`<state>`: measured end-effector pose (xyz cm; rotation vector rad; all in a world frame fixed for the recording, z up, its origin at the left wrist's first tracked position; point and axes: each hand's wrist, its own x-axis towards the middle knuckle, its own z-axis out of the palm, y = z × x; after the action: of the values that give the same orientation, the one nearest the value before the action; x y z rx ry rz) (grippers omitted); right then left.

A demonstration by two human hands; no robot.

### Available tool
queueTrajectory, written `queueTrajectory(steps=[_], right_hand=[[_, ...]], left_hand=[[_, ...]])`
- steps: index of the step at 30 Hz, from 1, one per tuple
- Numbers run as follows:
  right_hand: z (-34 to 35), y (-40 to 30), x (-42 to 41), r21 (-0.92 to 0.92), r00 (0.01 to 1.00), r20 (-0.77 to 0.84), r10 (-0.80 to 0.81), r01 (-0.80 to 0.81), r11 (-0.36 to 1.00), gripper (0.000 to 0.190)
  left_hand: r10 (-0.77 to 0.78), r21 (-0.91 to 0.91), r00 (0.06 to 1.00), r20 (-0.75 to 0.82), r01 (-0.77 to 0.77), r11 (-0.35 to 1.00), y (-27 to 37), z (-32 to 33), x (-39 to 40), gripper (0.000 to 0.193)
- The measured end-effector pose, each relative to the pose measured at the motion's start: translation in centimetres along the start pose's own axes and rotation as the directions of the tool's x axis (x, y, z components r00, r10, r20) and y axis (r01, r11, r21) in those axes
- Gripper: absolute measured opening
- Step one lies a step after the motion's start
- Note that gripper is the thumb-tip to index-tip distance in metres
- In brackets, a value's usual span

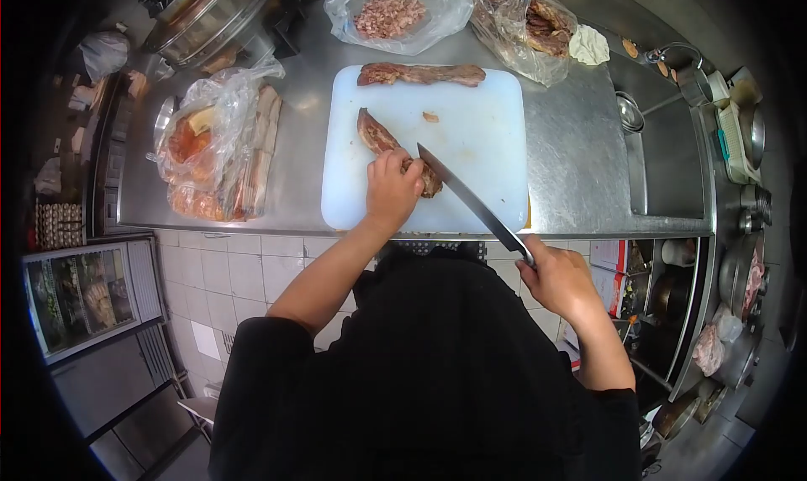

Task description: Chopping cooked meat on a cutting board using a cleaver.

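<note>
On a white plastic cutting board (473, 112), my left hand (394, 188) presses down on a strip of meat (378, 134) that lies slantwise under its fingers. My right hand (555, 276) grips the handle of a kitchen knife (476, 207) just past the board's near right corner. The blade slants up and left over the board, with its tip close to my left fingers and the upper right side of the meat. Another long strip of meat (422, 74) lies across the board's far edge. A small scrap of meat (430, 117) rests between the two strips.
Behind the board, a plastic bag (343, 24) holds diced meat, and another bag (498, 40) holds larger pieces beside a crumpled white cloth (589, 45). Bagged meat (211, 159) lies at the left of the steel counter (567, 134). A sink (668, 172) is at the right.
</note>
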<state>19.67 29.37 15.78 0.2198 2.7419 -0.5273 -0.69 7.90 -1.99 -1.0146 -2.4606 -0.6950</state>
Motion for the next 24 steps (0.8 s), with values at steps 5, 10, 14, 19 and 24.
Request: queueTrajectory(steps=[5, 10, 14, 19, 24], right_hand=[[-1.1, -0.9, 0.0, -0.031, 0.996, 0.087, 0.025, -0.023, 0.999, 0.029], [-0.8, -1.3, 1.6, 0.013, 0.993, 0.114, 0.008, -0.01, 1.0, 0.03], [0.6, -1.2, 5.1, 0.091, 0.988, 0.154, 0.001, -0.016, 0.996, 0.031], [4.8, -2.1, 11.0, 0.186, 0.994, 0.109, -0.013, -0.008, 0.982, 0.029], [3.7, -1.7, 10.0, 0.171, 0.996, 0.083, -0.019, 0.004, 0.985, 0.028]], left_hand=[[-0.014, -0.016, 0.999, 0.028, 0.015, 1.0, -0.1, 0.0, 0.1, 0.039], [-0.024, 0.009, 0.998, 0.051, 0.024, 1.0, -0.4, 0.3, 0.0, 0.039], [-0.022, 0.015, 0.999, 0.043, 0.021, 1.0, -0.4, 0.3, 0.2, 0.039], [0.011, 0.006, 1.0, -0.008, -0.01, 1.0, -0.3, 0.6, 0.3, 0.039], [0.007, 0.006, 0.998, -0.065, -0.006, 1.0, -0.5, 1.0, -0.1, 0.038]])
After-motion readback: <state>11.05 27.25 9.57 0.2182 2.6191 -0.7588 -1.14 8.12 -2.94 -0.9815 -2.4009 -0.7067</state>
